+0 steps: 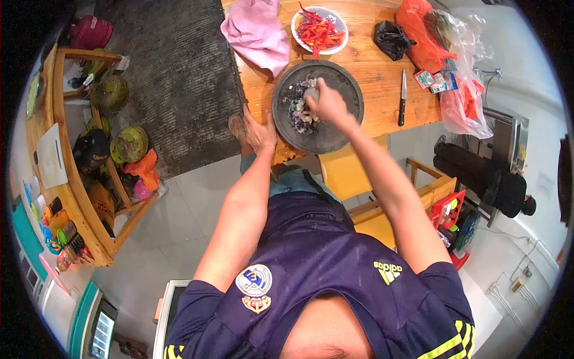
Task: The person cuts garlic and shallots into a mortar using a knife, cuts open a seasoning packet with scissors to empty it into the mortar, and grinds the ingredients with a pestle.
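A round dark stone mortar (347, 134) lies on the wooden table, with chopped purple and white pieces, which look like shallots (302, 116), spread over its middle and left. My right hand (327, 103) is closed round a grey stone pestle (312, 94) and presses over these pieces. Most of the pestle is hidden by the fingers. At the table's left edge, my left hand (260, 134) rests with thumb and fingers apart. Its thumb lies close beside the mortar's rim; whether it touches cannot be made out.
Behind the mortar stands a white bowl (342, 49) of red chillies (320, 30), with a pink cloth (256, 33) to its left. A knife (403, 99), a black bag (391, 39) and plastic bags (418, 30) lie to the right. A yellow chair (347, 173) stands below the table edge.
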Demonstrator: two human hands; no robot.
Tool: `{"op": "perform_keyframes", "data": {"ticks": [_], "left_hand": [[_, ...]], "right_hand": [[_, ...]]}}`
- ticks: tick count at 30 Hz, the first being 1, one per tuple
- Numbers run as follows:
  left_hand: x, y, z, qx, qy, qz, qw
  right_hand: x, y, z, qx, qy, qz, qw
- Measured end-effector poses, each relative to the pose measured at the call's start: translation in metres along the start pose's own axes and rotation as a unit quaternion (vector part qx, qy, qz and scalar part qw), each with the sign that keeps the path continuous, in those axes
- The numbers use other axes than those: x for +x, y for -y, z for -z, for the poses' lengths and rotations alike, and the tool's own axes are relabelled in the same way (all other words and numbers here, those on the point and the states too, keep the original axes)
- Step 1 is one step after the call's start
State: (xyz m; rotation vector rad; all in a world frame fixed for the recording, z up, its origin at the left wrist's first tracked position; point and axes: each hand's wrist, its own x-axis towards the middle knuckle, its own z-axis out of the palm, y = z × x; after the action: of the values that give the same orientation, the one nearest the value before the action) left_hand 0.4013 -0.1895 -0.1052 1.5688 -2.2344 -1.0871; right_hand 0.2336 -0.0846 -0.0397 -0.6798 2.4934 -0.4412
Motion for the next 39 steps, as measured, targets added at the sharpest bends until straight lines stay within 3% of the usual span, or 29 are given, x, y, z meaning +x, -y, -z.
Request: {"op": "perform_keyframes", "data": {"ticks": [3, 4, 6, 9, 10, 11, 14, 15, 17, 19, 23, 25, 27, 29, 30, 33, 34, 35, 38, 39], "left_hand": [[-0.008, 0.004, 0.004, -0.007, 0.004, -0.003, 1.000], [0.000, -0.001, 0.001, -0.016, -0.002, 0.003, 1.000], [-0.001, -0.002, -0.001, -0.008, 0.000, 0.001, 1.000], [-0.006, 0.009, 0.002, 0.009, 0.005, -0.012, 1.000], [-0.006, 0.008, 0.001, 0.002, 0.000, -0.013, 1.000], [0.000, 0.004, -0.001, -0.007, -0.007, -0.015, 1.000], [0.007, -0.013, -0.001, -0.015, -0.031, -0.006, 0.999], [-0.003, -0.005, 0.003, -0.004, -0.027, 0.002, 1.000], [0.002, 0.001, -0.003, -0.023, -0.026, -0.006, 0.999], [-0.001, 0.004, -0.005, -0.022, -0.024, -0.017, 0.999], [0.005, 0.011, -0.015, -0.020, -0.060, -0.057, 0.996], [0.004, 0.021, -0.020, -0.020, -0.069, -0.064, 0.995], [0.003, 0.025, -0.021, -0.006, -0.052, -0.049, 0.997], [0.001, 0.023, -0.021, -0.010, -0.048, -0.048, 0.998], [0.002, 0.019, -0.020, -0.019, -0.055, -0.052, 0.997], [0.006, 0.012, -0.011, -0.029, -0.054, -0.047, 0.997], [0.001, 0.009, -0.010, -0.029, -0.047, -0.036, 0.998], [-0.005, 0.008, -0.009, -0.027, -0.041, -0.025, 0.999], [-0.007, 0.007, -0.006, -0.020, -0.030, -0.020, 0.999], [-0.005, 0.006, -0.006, -0.025, -0.034, -0.024, 0.999]], "right_hand": [[0.015, 0.004, 0.028, 0.115, 0.172, -0.107, 0.972], [-0.012, 0.019, 0.014, 0.043, 0.069, -0.053, 0.995], [-0.051, 0.019, -0.027, -0.094, -0.092, 0.097, 0.987], [-0.015, 0.010, -0.009, -0.013, -0.037, -0.010, 0.999], [0.010, -0.002, 0.010, 0.095, 0.013, -0.013, 0.995], [0.017, 0.003, 0.028, 0.170, 0.135, -0.100, 0.971], [-0.033, 0.040, -0.018, -0.034, -0.039, 0.063, 0.997], [-0.049, 0.039, -0.031, -0.075, -0.042, 0.116, 0.989], [-0.050, 0.035, -0.032, -0.057, -0.063, 0.132, 0.988], [-0.025, 0.034, -0.017, -0.015, -0.070, 0.056, 0.996], [0.002, 0.005, -0.009, 0.079, 0.006, 0.000, 0.997], [-0.041, 0.031, -0.014, -0.048, -0.007, 0.021, 0.999], [-0.038, 0.037, -0.001, -0.046, 0.035, 0.001, 0.998], [0.003, 0.015, -0.003, -0.014, -0.015, 0.007, 1.000], [0.011, 0.014, 0.015, 0.081, 0.038, -0.036, 0.995], [-0.016, -0.001, -0.023, 0.037, -0.016, 0.008, 0.999], [-0.043, 0.028, -0.014, -0.049, -0.007, -0.002, 0.999], [-0.048, 0.018, -0.030, -0.047, -0.060, 0.036, 0.996], [-0.031, 0.019, -0.013, -0.025, -0.064, 0.028, 0.997], [-0.013, 0.016, -0.003, 0.049, -0.043, 0.039, 0.997]]}}
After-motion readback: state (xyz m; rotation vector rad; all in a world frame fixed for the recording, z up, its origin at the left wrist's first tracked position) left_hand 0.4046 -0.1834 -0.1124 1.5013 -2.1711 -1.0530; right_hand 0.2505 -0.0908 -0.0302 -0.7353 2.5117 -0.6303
